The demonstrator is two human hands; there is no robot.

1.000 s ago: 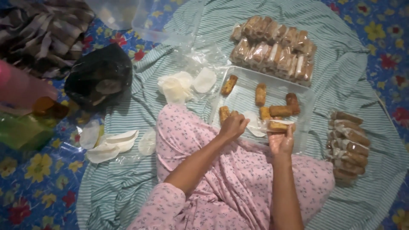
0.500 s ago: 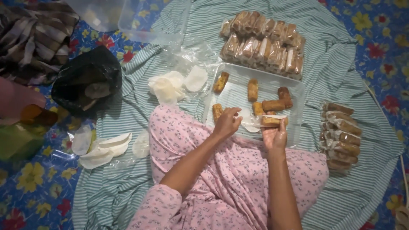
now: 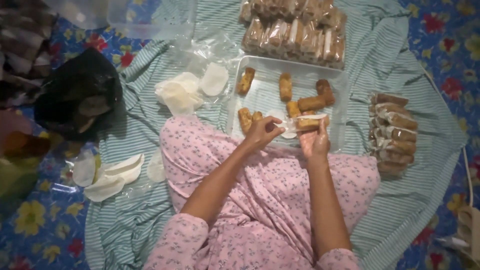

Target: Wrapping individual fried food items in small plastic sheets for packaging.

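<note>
Head view | left hand (image 3: 261, 131) pinches wrapper (image 3: 286, 129) | right hand (image 3: 314, 140) grips roll (image 3: 309, 121) | over tray's (image 3: 338, 80) near edge

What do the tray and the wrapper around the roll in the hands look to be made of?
Tray: probably clear or whitish plastic, glossy, cloth stripes faintly showing through. Wrapper on the roll held by the right hand and left hand: thin clear plastic film, judging by its shine.
</note>
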